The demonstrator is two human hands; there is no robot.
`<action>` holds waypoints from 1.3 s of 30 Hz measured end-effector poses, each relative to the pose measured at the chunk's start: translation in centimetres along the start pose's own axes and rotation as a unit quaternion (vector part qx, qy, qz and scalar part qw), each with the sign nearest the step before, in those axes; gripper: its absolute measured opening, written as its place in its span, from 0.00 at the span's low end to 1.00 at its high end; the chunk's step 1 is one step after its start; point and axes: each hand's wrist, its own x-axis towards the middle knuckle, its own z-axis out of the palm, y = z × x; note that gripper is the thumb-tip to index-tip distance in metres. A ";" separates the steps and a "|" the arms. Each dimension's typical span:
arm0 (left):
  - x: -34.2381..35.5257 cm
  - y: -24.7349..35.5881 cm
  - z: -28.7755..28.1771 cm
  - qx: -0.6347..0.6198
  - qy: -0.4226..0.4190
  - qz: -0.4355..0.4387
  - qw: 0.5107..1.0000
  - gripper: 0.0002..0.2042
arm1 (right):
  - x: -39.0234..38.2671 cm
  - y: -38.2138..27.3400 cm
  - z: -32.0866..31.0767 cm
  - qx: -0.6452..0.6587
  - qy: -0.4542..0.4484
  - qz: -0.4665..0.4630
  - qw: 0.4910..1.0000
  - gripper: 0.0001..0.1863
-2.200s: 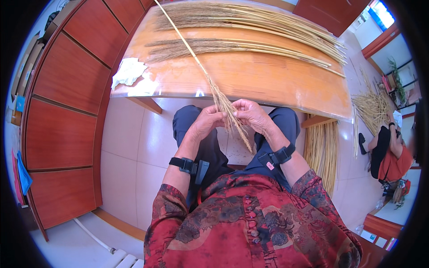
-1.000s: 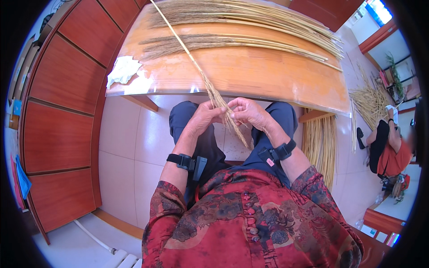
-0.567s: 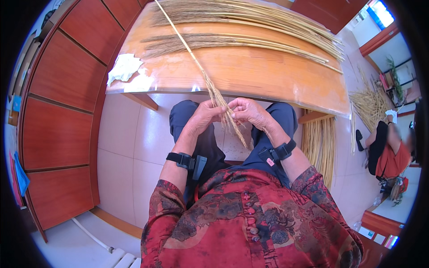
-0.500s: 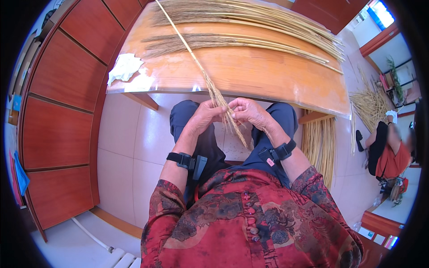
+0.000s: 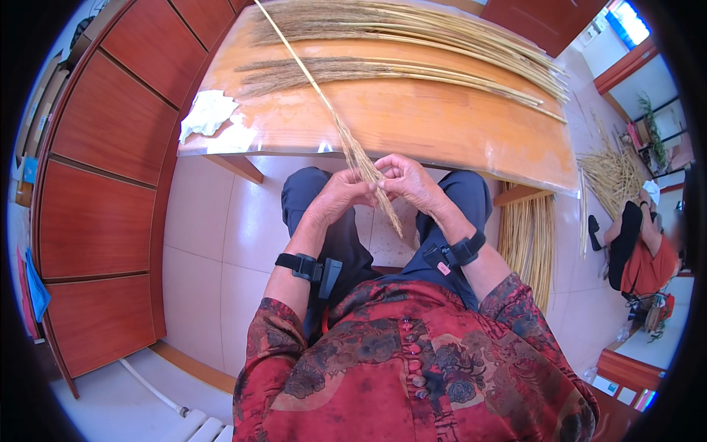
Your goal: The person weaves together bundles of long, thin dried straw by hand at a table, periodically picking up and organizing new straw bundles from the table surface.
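Work seemingly midway: left hand (image 5: 343,194) and right hand (image 5: 409,182) pinch one stalk (image 5: 314,82) by its tuft (image 5: 359,157); two bunches (image 5: 412,28) lie on the table (image 5: 456,121), finished or waiting, unclear.

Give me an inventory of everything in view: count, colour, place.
Table: one, orange, ahead
Held stalk: one, tan, centre
Stalk groups: two, tan, on table
Crumpled sheet: one, white, table's left
Lower stalks: many, tan, near table's right end
Scattered stalks: many, tan, far right
Cabinet: one, reddish, left
Draped item: one, blue, far left
Plant: at least one, green, far right
Co-worker: one, orange top, right
Radiator: one, white, lower left
Shirt: one, red patterned, bottom
Wrist straps: two, black, forearms
Left hand: one, bare, on held stalk
Right hand: one, bare, likewise
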 end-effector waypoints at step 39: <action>0.0 0.5 0.3 -0.009 0.004 -0.012 1.000 0.10 | -0.1 0.2 -0.7 0.044 -0.023 0.049 0.998 0.16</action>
